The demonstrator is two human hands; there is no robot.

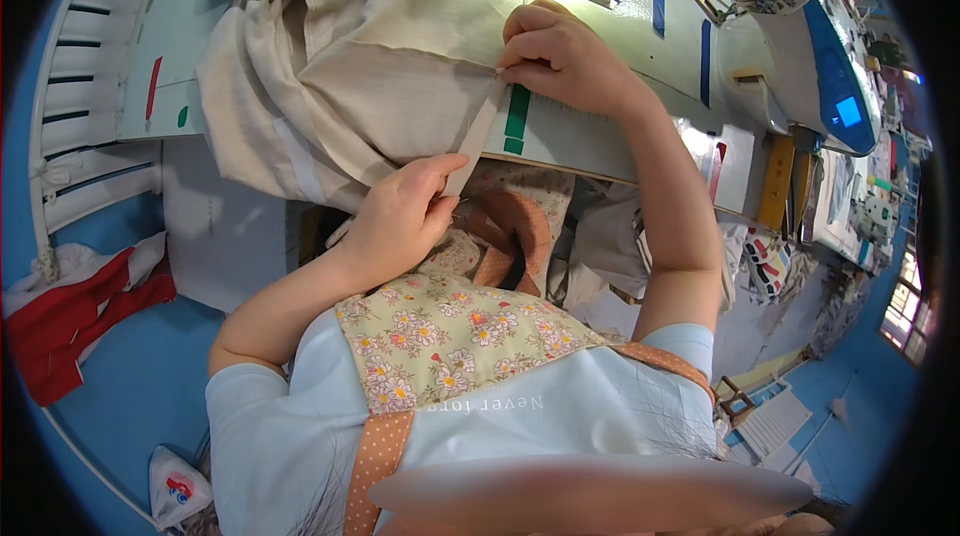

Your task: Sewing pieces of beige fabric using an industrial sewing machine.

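A large piece of beige fabric (400,26) lies bunched and draped over the sewing machine table, with a seam running across it. My left hand (400,211) is closed on the fabric's folded edge where it hangs at the front of the table. Higher up the same edge, my right hand (560,56) pinches the fabric just short of the machine's needle area. Between the two hands the narrow folded edge (477,131) is stretched straight at a slant. The white and blue sewing machine (780,46) stands at the upper right, its lamp lighting the cloth.
Green tape (516,119) and blue tape (658,10) mark the table (590,141). A white slatted rack (85,86) stands at the left, with red cloth (95,321) below it. A floral apron (470,336) covers my lap. Further machines line the right side.
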